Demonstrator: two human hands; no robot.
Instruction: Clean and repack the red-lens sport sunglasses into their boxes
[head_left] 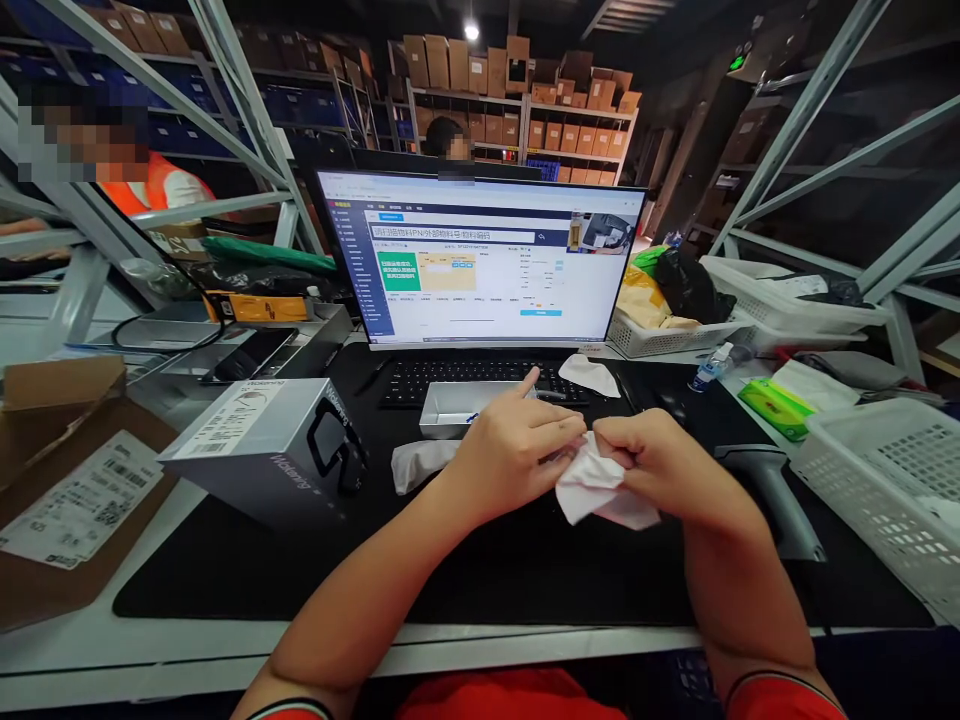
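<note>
Over the middle of the black mat (525, 575), my right hand (656, 455) is closed on a crumpled white cloth (589, 490), part of which hangs below the fingers. My left hand (506, 440) meets it from the other side, fingertips pressed on the cloth's upper edge and one finger sticking up. Whether anything is inside the cloth is hidden. Behind my left hand lies a small white open tray (448, 402) with something blue in it. Another white cloth (421, 466) is beside the left wrist, and a third white piece (589, 375) rests by the keyboard (427, 380).
A grey box with a goggles picture (262, 450) stands left, beside an opened carton (82, 480). A monitor (480, 270) is at the back. On the right are a handheld scanner (765, 495), a tissue pack (776, 407), a small bottle (710, 368) and a white basket (885, 450).
</note>
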